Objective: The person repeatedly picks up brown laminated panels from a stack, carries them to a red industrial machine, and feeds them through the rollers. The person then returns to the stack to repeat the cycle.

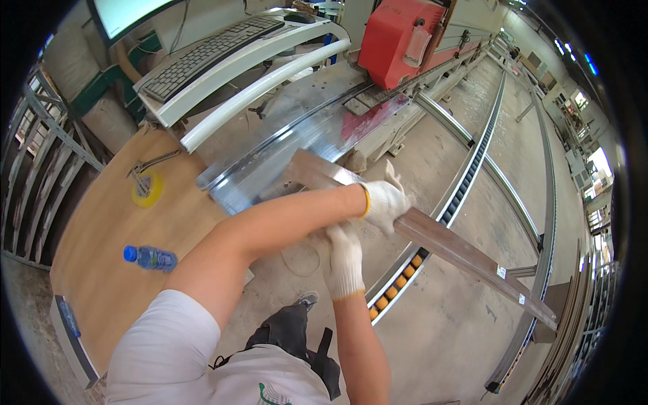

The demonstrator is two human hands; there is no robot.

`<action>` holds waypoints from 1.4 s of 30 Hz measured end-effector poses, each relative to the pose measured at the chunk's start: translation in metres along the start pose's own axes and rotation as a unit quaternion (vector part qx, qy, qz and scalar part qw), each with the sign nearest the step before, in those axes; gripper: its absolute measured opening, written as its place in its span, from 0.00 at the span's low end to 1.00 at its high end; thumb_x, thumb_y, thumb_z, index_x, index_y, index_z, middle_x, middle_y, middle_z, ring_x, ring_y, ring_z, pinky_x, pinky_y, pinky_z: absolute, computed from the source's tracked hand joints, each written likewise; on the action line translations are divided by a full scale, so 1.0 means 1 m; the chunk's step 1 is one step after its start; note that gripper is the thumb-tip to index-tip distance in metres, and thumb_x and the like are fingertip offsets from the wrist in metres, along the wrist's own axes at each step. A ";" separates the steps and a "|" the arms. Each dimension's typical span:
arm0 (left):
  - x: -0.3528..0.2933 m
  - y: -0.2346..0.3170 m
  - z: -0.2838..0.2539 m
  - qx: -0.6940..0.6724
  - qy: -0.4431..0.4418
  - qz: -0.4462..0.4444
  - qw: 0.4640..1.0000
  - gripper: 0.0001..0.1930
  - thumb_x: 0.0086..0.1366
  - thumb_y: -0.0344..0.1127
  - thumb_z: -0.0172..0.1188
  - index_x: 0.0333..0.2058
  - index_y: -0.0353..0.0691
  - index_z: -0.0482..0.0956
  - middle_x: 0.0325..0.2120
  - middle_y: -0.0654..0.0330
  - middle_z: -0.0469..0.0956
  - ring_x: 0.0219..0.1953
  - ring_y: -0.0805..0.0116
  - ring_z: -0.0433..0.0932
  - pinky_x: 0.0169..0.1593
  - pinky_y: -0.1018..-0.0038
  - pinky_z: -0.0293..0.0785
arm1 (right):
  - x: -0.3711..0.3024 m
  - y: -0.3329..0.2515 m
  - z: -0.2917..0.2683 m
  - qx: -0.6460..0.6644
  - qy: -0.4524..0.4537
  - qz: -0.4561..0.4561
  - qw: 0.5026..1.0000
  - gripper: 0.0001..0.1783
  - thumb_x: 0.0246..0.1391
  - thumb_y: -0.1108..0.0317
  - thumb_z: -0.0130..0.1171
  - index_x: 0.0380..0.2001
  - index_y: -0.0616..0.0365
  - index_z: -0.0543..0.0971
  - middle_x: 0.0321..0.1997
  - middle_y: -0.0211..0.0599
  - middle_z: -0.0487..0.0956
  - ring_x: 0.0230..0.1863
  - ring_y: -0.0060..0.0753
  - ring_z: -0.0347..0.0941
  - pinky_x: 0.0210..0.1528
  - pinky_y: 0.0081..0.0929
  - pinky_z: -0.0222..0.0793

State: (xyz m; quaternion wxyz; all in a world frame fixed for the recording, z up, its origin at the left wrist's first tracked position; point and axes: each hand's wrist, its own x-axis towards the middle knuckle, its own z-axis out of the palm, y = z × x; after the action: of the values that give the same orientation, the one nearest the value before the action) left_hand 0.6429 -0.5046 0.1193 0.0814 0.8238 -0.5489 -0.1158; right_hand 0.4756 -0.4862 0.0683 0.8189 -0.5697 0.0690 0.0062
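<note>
Basically: brown metal profile crosses roller rail, near end over metal bed's edge, probably sharing weight | left hand curled round it, likely steadying | right hand just beside, fingers hidden, can't tell grip

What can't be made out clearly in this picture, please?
Right hand: fingers partly hidden beneath the left forearm, head view.
Long bar: stretch under the left hand covered, head view.
Screen: cut off by the head view's top edge.
White labels: print too small, head view.
</note>
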 end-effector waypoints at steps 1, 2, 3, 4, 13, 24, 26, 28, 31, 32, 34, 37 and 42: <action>0.011 -0.023 0.001 0.006 -0.017 -0.004 1.000 0.38 0.51 0.51 0.80 0.53 0.29 0.77 0.41 0.35 0.86 0.49 0.37 0.88 0.59 0.53 0.82 | -0.005 -0.007 -0.007 0.000 -0.004 0.039 0.999 0.21 0.75 0.67 0.58 0.66 0.60 0.75 0.56 0.39 0.85 0.56 0.37 0.83 0.57 0.36 0.79; 0.022 -0.043 0.003 -0.014 -0.039 -0.025 0.999 0.40 0.49 0.52 0.80 0.54 0.30 0.78 0.42 0.34 0.86 0.50 0.36 0.87 0.63 0.53 0.79 | -0.015 -0.013 -0.015 0.086 0.001 0.103 0.991 0.24 0.75 0.67 0.58 0.69 0.63 0.74 0.59 0.43 0.85 0.58 0.38 0.83 0.58 0.36 0.80; 0.031 -0.061 0.004 -0.014 -0.033 -0.032 0.999 0.39 0.50 0.51 0.80 0.55 0.31 0.78 0.42 0.35 0.86 0.51 0.37 0.87 0.63 0.54 0.80 | -0.028 -0.019 -0.022 0.059 0.026 0.150 0.987 0.25 0.74 0.66 0.59 0.68 0.66 0.74 0.60 0.45 0.86 0.56 0.36 0.84 0.58 0.34 0.80; 0.040 -0.077 0.004 -0.014 -0.028 -0.039 0.999 0.38 0.51 0.49 0.80 0.56 0.32 0.79 0.42 0.35 0.86 0.51 0.38 0.87 0.62 0.54 0.80 | -0.042 -0.023 -0.028 0.057 0.014 0.148 0.987 0.26 0.74 0.66 0.60 0.68 0.69 0.74 0.61 0.46 0.86 0.54 0.34 0.85 0.57 0.32 0.80; 0.085 -0.118 -0.012 -0.001 0.014 -0.082 0.997 0.26 0.61 0.35 0.71 0.58 0.36 0.80 0.49 0.39 0.86 0.53 0.40 0.86 0.56 0.51 0.83 | -0.137 -0.044 -0.097 0.061 0.084 0.280 0.954 0.25 0.76 0.63 0.61 0.66 0.71 0.74 0.57 0.50 0.85 0.55 0.39 0.85 0.58 0.34 0.82; -0.063 -0.004 0.040 0.193 0.108 -0.242 0.945 0.24 0.70 0.40 0.70 0.61 0.36 0.80 0.57 0.43 0.83 0.60 0.45 0.79 0.65 0.52 0.72 | -0.384 -0.055 -0.284 -0.161 0.240 0.140 0.947 0.31 0.71 0.48 0.61 0.65 0.60 0.76 0.67 0.54 0.83 0.67 0.56 0.80 0.70 0.45 0.73; -0.047 0.136 0.068 0.185 0.195 -0.208 0.941 0.11 0.72 0.39 0.68 0.48 0.40 0.85 0.44 0.43 0.85 0.49 0.39 0.79 0.54 0.48 0.70 | -0.445 -0.055 -0.324 -0.157 0.285 0.134 0.936 0.31 0.71 0.48 0.61 0.66 0.59 0.77 0.65 0.54 0.84 0.66 0.55 0.81 0.69 0.45 0.74; -0.007 0.289 0.129 0.046 0.285 -0.093 0.953 0.09 0.75 0.36 0.65 0.37 0.38 0.87 0.31 0.48 0.84 0.35 0.47 0.81 0.43 0.53 0.74 | -0.508 -0.059 -0.377 -0.157 0.342 0.128 0.917 0.31 0.71 0.48 0.60 0.67 0.58 0.76 0.64 0.53 0.85 0.66 0.55 0.81 0.69 0.44 0.74; 0.068 0.502 0.241 -0.276 0.124 -0.001 0.953 0.10 0.67 0.32 0.71 0.31 0.30 0.89 0.39 0.46 0.90 0.42 0.56 0.88 0.45 0.58 0.83 | -0.607 -0.060 -0.438 -0.140 0.421 0.160 0.882 0.31 0.72 0.47 0.60 0.68 0.57 0.76 0.64 0.54 0.85 0.65 0.55 0.81 0.68 0.43 0.75; 0.093 0.566 0.270 -0.215 0.110 0.015 0.970 0.12 0.67 0.36 0.72 0.31 0.30 0.89 0.51 0.39 0.86 0.58 0.46 0.83 0.60 0.52 0.78 | -0.638 -0.061 -0.456 -0.127 0.449 0.176 0.867 0.31 0.72 0.47 0.60 0.68 0.56 0.76 0.63 0.54 0.85 0.65 0.55 0.82 0.68 0.43 0.76; 0.139 0.682 0.312 -0.265 0.017 0.203 0.943 0.19 0.68 0.44 0.74 0.32 0.29 0.89 0.59 0.37 0.81 0.66 0.36 0.75 0.71 0.49 0.69 | -0.698 -0.063 -0.493 -0.129 0.504 0.205 0.829 0.31 0.71 0.47 0.61 0.67 0.56 0.77 0.61 0.54 0.86 0.64 0.55 0.83 0.66 0.44 0.76; 0.209 0.824 0.342 -0.265 -0.123 0.320 0.901 0.19 0.69 0.46 0.69 0.34 0.31 0.88 0.45 0.37 0.85 0.55 0.40 0.83 0.59 0.52 0.77 | -0.771 -0.059 -0.542 -0.176 0.596 0.226 0.750 0.30 0.69 0.47 0.62 0.64 0.56 0.79 0.58 0.53 0.87 0.62 0.56 0.83 0.65 0.46 0.77; 0.312 0.969 0.379 -0.236 -0.362 0.200 0.879 0.32 0.70 0.63 0.66 0.34 0.31 0.87 0.25 0.47 0.87 0.39 0.47 0.87 0.52 0.57 0.80 | -0.867 -0.039 -0.622 -0.124 0.702 0.284 0.641 0.30 0.68 0.48 0.64 0.63 0.56 0.79 0.58 0.51 0.88 0.61 0.54 0.84 0.65 0.46 0.78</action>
State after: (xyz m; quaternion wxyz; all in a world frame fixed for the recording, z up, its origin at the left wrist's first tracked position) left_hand -0.2059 -1.1675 -0.0230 0.0909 0.5535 -0.6497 -0.5131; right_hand -0.4454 -1.0210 -0.0038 0.4039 -0.4514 0.7804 -0.1551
